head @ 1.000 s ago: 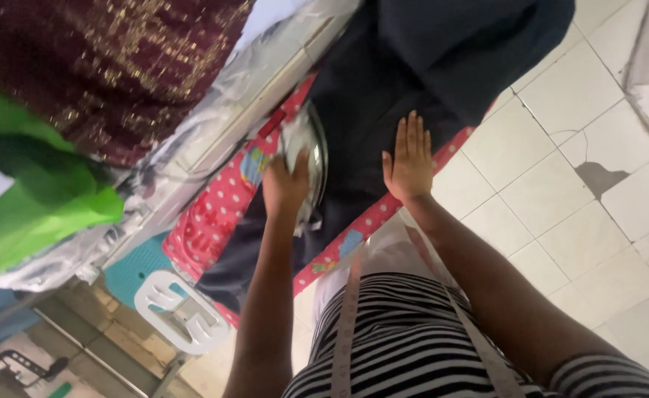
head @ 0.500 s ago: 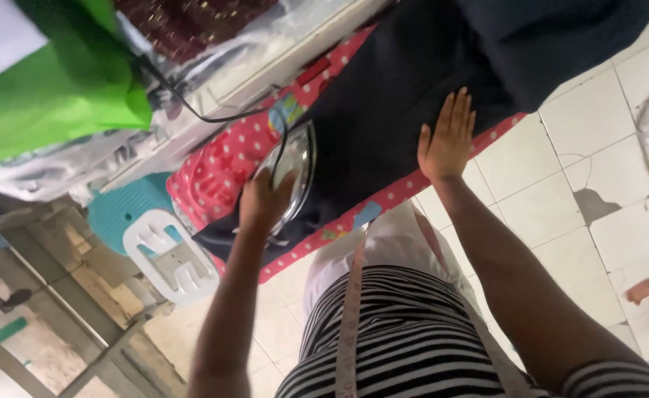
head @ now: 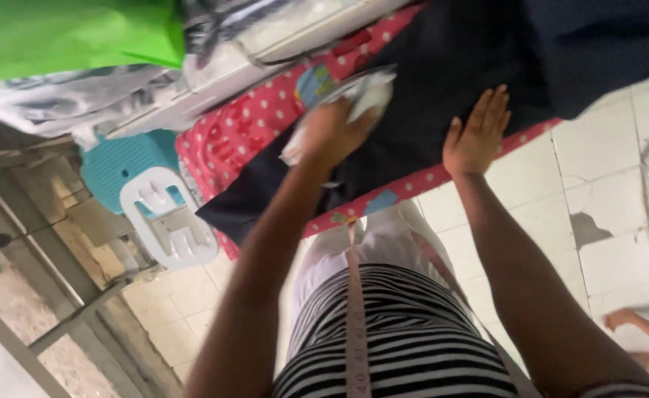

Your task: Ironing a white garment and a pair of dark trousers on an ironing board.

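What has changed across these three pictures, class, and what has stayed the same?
The left hand, gripping the iron, has pushed it further along the dark cloth, away from the body. The right hand still lies flat on that cloth, and the red dotted board cover has not shifted.

Dark navy cloth [head: 479, 51], plain, upper right of frame. Under it a red cover [head: 251, 121] with white polka dots, plus blue patches, centre. Iron [head: 361, 92] silvery-white, upper centre. Bright green sheet [head: 67, 33], upper left. Teal stool [head: 122, 158] with white plastic top, left. Black-and-white striped shirt [head: 405, 339], bottom centre. White floor tiles [head: 604, 199], right.
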